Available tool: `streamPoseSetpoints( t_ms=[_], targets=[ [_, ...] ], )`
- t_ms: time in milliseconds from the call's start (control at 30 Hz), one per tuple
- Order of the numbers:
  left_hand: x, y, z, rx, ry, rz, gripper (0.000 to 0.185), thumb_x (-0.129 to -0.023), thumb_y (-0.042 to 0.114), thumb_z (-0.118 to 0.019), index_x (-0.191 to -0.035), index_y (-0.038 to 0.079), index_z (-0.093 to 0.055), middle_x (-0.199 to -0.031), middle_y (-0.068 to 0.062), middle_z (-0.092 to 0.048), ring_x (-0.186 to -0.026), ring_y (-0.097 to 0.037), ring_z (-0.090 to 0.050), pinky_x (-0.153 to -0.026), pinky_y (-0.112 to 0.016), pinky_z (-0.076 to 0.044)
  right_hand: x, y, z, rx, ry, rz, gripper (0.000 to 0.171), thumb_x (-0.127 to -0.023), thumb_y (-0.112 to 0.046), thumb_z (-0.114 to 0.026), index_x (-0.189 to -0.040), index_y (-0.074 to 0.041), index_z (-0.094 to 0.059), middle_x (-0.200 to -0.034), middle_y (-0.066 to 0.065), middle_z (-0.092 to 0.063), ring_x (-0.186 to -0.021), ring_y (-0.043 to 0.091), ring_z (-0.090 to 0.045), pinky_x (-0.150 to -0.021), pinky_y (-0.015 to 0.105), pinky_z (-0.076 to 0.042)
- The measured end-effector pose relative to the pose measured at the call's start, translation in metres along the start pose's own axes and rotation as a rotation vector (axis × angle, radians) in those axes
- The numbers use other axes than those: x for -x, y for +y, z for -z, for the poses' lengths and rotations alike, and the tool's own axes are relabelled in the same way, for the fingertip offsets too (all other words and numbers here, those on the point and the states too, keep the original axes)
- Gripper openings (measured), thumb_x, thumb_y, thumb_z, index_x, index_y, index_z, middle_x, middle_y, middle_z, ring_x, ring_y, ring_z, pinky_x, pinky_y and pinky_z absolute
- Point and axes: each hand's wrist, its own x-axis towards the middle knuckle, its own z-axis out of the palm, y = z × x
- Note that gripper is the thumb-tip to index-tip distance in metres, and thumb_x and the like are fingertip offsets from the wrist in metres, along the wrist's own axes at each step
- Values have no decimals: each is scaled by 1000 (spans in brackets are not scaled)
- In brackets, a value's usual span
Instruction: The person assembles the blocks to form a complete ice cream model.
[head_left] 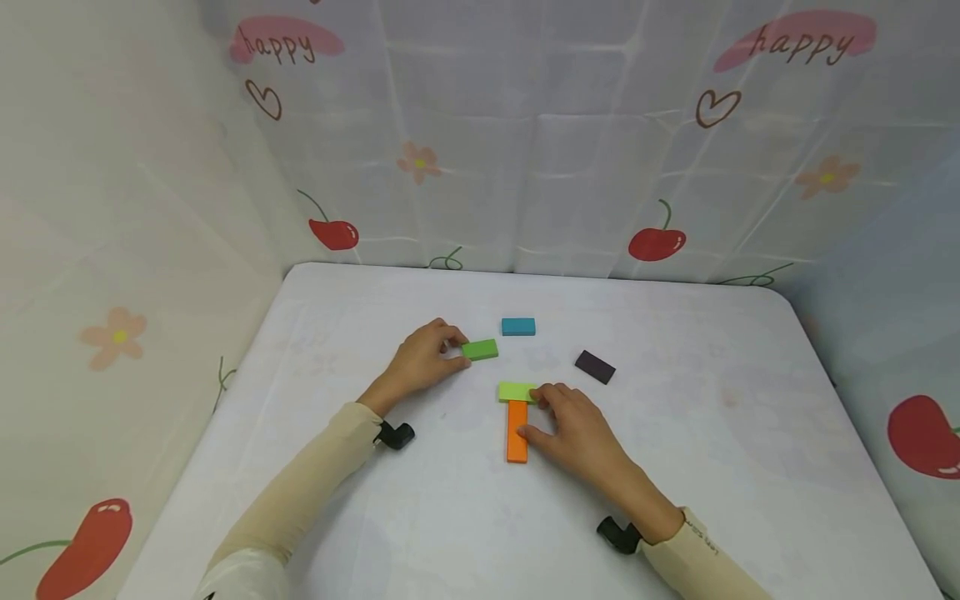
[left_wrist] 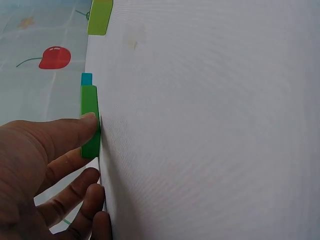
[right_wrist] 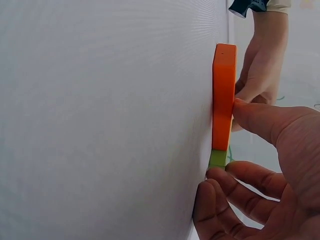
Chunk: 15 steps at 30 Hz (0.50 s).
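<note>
Spread across the lower half of the head view, a white bench (head_left: 420,533) with rounded far corners, backed by a curtain (head_left: 525,125) printed with cherries, flowers and the word "happy". Reaching in from the lower left of the frame, a cream-sleeved left hand (head_left: 420,360) just left of centre — thumb and fingertips curled onto the left end of a green block (head_left: 481,349), gripping it where it lies flat on the bench; in the left wrist view the thumb (left_wrist: 65,135) pressed against that block's side. Coming in from the lower right, the right hand (head_left: 577,433) near the middle of the frame, thumb against the right side of an orange block (head_left: 517,431) and fingertips on the right end of a light green block (head_left: 514,392) — pinching the pair, not lifted. Orange block lengthwise toward the viewer, light green one crosswise at its far end, touching, forming a T. Above centre, apart from both hands, a blue block (head_left: 518,327); right of centre, a dark purple block (head_left: 595,367), lying at an angle.
</note>
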Motion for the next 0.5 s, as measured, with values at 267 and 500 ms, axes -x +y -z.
streamPoseSetpoints(
  t_ms=[267,500],
  targets=[
    [-1,6,-5,-6,-9,-15,31,-94,33,-85,-122,20,-78,-110,2,-67,-98,-18,-63,-83,-34,-52,0,1,-1,-3,3,7,46,-89,-40,-88,-122,-14,-68,-104,-4,-67,-90,14,-53,-83,33,-46],
    [-2,13,-7,-7,-20,-23,31,-95,33,-85,-122,20,-78,-110,2,-68,-98,-17,-63,-84,-34,-52,0,2,-1,-5,15,20,46,-89,-40,-88,-123,-14,-68,-104,-4,-67,-89,14,-53,-83,34,-46]
  ],
)
